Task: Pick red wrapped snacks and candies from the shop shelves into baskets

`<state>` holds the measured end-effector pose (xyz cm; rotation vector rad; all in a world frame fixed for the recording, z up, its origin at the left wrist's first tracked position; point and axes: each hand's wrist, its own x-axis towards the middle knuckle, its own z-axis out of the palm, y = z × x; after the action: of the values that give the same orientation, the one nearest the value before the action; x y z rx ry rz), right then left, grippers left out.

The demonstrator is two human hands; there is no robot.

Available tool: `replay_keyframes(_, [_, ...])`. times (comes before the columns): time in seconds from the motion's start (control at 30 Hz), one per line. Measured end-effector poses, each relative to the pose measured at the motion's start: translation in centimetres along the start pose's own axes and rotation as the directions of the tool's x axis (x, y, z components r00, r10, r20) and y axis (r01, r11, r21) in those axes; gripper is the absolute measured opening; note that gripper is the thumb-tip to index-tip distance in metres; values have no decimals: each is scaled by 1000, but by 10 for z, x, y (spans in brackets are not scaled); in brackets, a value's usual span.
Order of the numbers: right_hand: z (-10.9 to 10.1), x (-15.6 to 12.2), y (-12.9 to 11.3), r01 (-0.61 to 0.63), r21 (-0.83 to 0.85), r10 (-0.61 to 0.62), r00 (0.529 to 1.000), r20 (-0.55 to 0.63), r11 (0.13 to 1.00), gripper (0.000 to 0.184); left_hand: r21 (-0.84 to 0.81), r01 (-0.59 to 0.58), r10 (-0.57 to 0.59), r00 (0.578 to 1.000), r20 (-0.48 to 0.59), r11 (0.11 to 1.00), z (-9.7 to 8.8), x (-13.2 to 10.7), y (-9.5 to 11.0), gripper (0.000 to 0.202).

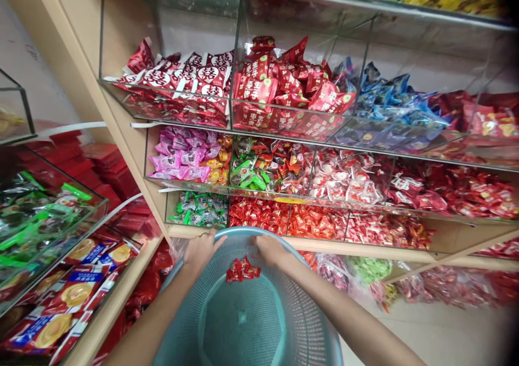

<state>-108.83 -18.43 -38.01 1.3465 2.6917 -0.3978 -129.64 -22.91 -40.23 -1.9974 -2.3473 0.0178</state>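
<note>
A round teal plastic basket (284, 323) fills the lower middle of the view, tilted toward me. My left hand (199, 250) grips its far rim on the left, fingers curled over the edge. My right hand (268, 247) grips the same rim a little to the right. A few red-wrapped candies (242, 269) lie inside the basket just below the rim, between my two hands. Right behind the rim stands a clear bin of red candies (259, 213) on the lowest shelf level.
Tiered clear bins hold wrapped sweets: red packets (190, 79) at top, pink ones (180, 155) and green ones (198, 208) lower down. A side shelf on the left carries green packets (36, 214) and round biscuits (73, 293). Bags of candy (368, 271) lie under the shelf.
</note>
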Motion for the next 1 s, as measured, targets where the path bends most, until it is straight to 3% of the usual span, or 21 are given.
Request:
replay_keyframes(0.2, [-35, 39, 23, -167, 128, 190, 961, -200, 978, 17, -11, -4, 4, 1000, 20, 1000, 0, 0, 0, 62])
replay_keyframes(0.4, [-28, 69, 26, -222, 217, 265, 944, -196, 951, 11, -21, -18, 18, 1000, 23, 1000, -3, -2, -1, 63])
replay_keyframes(0.6, [-19, 71, 27, -227, 274, 291, 930, -223, 935, 9, -14, -19, 19, 1000, 5, 1000, -2, -2, -3, 67])
replay_keyframes(0.77, [-28, 55, 27, -178, 306, 274, 910, -310, 935, 15, 4, -18, 18, 1000, -12, 1000, -2, -3, -3, 64])
replay_keyframes(0.87, [-31, 38, 20, -83, 359, 256, 848, -464, 929, 17, -4, -12, 12, 1000, -3, 1000, -3, -3, -2, 64])
replay_keyframes(0.93, [-23, 29, 11, 18, 443, 260, 788, -558, 896, 20, -12, 2, -2, 1000, 7, 1000, -4, -3, 0, 64])
replay_keyframes(1.0, [-7, 24, 1, 118, 546, 255, 789, -559, 830, 19, -14, 7, -6, 1000, 11, 1000, -5, -4, 2, 65])
